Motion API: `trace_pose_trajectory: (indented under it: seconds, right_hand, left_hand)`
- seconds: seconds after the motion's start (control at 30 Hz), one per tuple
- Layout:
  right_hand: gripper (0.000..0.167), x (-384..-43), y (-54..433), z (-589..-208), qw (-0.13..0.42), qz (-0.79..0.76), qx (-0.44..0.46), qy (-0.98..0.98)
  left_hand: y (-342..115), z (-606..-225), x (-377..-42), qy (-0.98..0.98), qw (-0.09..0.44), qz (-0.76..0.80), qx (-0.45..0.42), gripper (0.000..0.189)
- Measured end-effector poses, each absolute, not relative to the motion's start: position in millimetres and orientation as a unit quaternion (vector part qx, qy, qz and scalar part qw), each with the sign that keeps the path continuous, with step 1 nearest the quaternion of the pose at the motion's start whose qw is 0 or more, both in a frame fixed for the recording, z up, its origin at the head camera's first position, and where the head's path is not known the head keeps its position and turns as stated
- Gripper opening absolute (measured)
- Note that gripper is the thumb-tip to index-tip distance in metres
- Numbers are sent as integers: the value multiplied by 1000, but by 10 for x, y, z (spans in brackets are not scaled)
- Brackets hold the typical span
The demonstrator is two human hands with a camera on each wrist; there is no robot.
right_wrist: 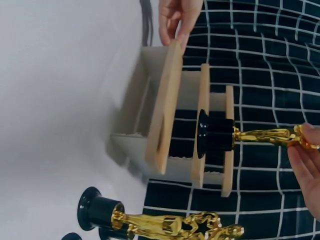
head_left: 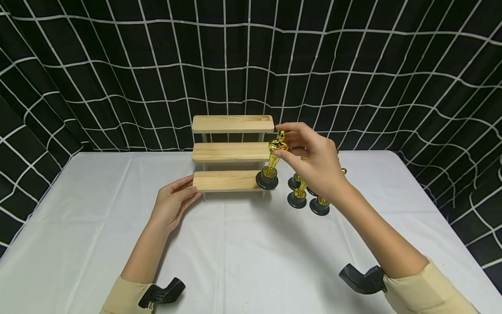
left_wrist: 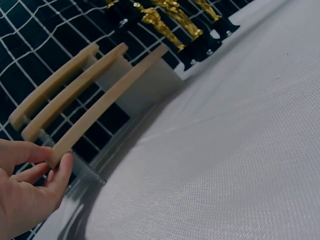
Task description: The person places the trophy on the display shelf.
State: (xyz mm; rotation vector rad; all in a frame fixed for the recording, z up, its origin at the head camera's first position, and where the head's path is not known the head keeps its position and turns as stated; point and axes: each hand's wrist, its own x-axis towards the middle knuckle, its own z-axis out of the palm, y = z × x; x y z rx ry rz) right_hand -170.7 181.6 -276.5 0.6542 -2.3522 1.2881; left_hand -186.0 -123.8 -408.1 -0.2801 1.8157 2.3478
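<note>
A three-step wooden display shelf (head_left: 227, 181) with clear side supports stands on the white table. My left hand (head_left: 172, 203) pinches the left end of its lowest board (left_wrist: 107, 100) between thumb and fingers. My right hand (head_left: 313, 152) holds a gold trophy figurine (head_left: 273, 159) by its upper body, upright, its round black base in front of the boards' right end in the head view. In the right wrist view that black base (right_wrist: 215, 134) overlaps the upper boards. Several more gold figurines (head_left: 300, 192) stand right of the shelf, partly hidden behind my right hand and forearm.
White cloth covers the table (head_left: 235, 253). A black curtain (head_left: 235, 56) with a white grid hangs close behind the shelf and along both sides. Black wrist devices (head_left: 362, 279) sit at both sleeves.
</note>
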Motion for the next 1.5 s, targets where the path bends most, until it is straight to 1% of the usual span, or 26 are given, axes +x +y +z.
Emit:
trace_pose_trajectory:
  seconds: [0.43,1.5]
  right_hand:
    - [44,-1798,1707,-2645,191,452,252,-834]
    - [43,-2057,1372,-2375,196,449,254,-834]
  left_hand:
    - [-1236,-4084,-1860,605,80,786,-97,52]
    - [-1218,-4069,-1841,599,81,790,-101,52]
